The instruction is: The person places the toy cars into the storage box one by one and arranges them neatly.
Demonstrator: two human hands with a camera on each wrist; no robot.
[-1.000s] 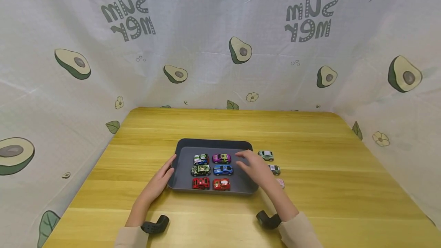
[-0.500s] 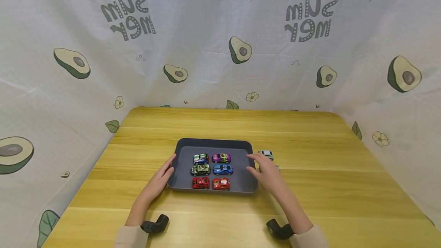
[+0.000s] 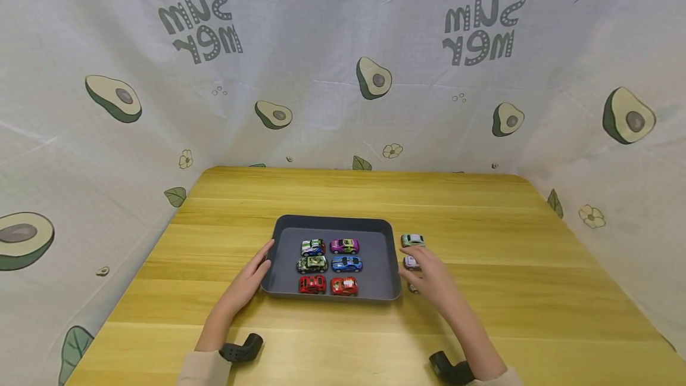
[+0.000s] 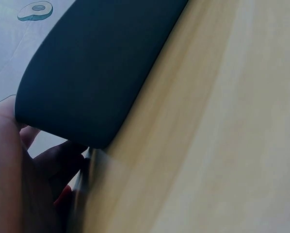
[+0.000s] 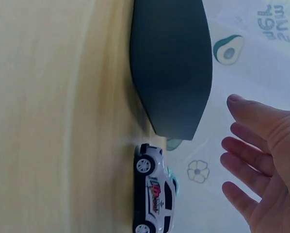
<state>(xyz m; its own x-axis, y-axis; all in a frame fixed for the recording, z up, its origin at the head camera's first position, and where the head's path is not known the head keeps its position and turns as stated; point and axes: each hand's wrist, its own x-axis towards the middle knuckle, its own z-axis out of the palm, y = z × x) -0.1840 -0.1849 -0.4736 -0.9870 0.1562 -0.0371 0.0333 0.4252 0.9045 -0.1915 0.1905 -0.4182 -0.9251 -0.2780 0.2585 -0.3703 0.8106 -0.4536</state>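
Observation:
A dark grey rectangular tray (image 3: 377,273) lies on the table with several toy cars in two columns. Among them are a purple car (image 3: 345,246), a blue car (image 3: 346,264) and a camouflage car (image 3: 312,264). My left hand (image 3: 245,282) rests against the tray's left wall, fingers extended; the left wrist view shows them at the tray corner (image 4: 87,97). Just right of the tray, my right hand (image 3: 431,279) hovers with relaxed, parted fingers and nothing between them. Below it in the right wrist view stands a white toy car (image 5: 157,196). The hand partly covers the cars there.
A pale green toy car (image 3: 412,240) stands right of the tray, behind the right hand. Two red cars (image 3: 312,285) form the tray's front row. Wooden table (image 3: 514,255) surrounds the tray, and an avocado-print cloth (image 3: 321,76) hangs behind it.
My right hand has moved right, from over the tray's right part to outside it, above the cars there. The left hand, tray and cars inside have stayed put.

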